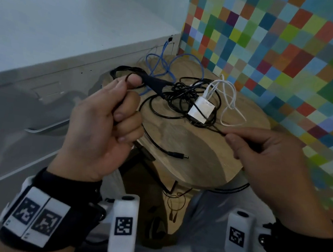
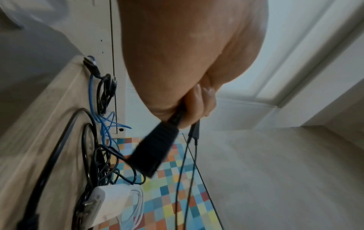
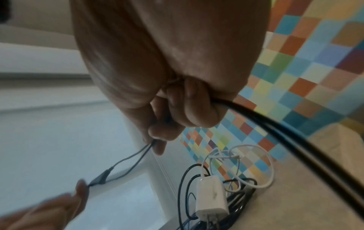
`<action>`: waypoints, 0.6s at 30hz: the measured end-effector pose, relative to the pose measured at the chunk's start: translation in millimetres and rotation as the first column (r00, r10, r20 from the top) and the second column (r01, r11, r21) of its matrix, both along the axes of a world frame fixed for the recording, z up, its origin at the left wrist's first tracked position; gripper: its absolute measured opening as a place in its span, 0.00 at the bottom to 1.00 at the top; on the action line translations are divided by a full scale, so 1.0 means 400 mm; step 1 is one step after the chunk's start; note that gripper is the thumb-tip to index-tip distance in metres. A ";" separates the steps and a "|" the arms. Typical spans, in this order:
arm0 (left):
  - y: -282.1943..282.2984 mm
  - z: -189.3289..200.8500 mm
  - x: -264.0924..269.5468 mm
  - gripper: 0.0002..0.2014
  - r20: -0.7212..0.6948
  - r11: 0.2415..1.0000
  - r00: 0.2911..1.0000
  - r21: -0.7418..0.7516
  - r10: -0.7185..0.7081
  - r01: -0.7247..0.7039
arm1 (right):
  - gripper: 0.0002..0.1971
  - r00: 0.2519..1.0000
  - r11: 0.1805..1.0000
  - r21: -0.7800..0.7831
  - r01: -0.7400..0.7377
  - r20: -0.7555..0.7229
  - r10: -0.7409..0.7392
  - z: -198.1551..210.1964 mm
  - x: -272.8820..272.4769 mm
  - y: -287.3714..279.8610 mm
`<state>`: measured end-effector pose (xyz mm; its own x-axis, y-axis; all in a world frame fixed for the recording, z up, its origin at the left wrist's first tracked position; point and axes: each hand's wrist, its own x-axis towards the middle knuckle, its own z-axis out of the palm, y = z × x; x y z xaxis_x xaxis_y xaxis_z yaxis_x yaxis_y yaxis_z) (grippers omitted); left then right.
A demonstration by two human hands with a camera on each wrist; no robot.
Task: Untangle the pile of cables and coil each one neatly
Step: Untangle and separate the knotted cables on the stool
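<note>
A tangle of black cables [image 1: 181, 98] lies on the round wooden table [image 1: 194, 163], with a white charger [image 1: 200, 109], its white cable [image 1: 231, 98] and a blue cable [image 1: 160, 66]. My left hand [image 1: 121, 107] is a raised fist that grips loops of black cable, and a black plug [image 1: 154, 82] sticks out past the thumb. The plug [image 2: 155, 149] is blurred in the left wrist view. My right hand [image 1: 233, 139], right of the pile, pinches a thin black cable [image 3: 138, 155] between thumb and fingers. A thicker black cable [image 3: 295, 140] runs out of that hand.
A white cabinet [image 1: 58, 27] with a drawer handle [image 1: 47, 127] stands left of the table. A wall of coloured squares [image 1: 287, 57] rises behind and to the right. A loose black barrel connector [image 1: 176, 155] lies near the table's front edge. My legs are below the table.
</note>
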<state>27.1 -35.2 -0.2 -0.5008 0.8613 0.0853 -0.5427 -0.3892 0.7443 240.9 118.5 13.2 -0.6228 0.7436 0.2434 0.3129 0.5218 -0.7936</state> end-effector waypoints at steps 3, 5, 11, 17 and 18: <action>0.015 0.002 0.033 0.15 -0.126 0.994 0.987 -0.019 0.105 -0.108 | 0.11 0.981 0.996 0.081 -0.046 0.190 0.030 -0.008 -0.014 -0.023; 0.020 0.001 0.058 0.15 -0.300 0.983 0.943 -0.067 0.142 -0.169 | 0.07 0.951 0.990 0.101 -0.094 0.303 0.060 -0.009 -0.024 -0.048; 0.040 -0.028 0.123 0.13 -0.821 0.950 0.569 -0.138 0.049 -0.281 | 0.09 0.894 0.923 0.222 -0.314 0.397 0.208 -0.021 -0.065 -0.111; 0.041 -0.039 0.134 0.16 -0.897 0.948 0.438 -0.187 -0.058 -0.259 | 0.13 0.924 0.916 0.164 -0.365 0.180 0.336 -0.001 -0.052 -0.105; 0.039 -0.039 0.130 0.15 -0.912 0.945 0.405 -0.190 -0.068 -0.268 | 0.11 0.936 0.928 0.147 -0.342 0.140 0.322 0.004 -0.049 -0.103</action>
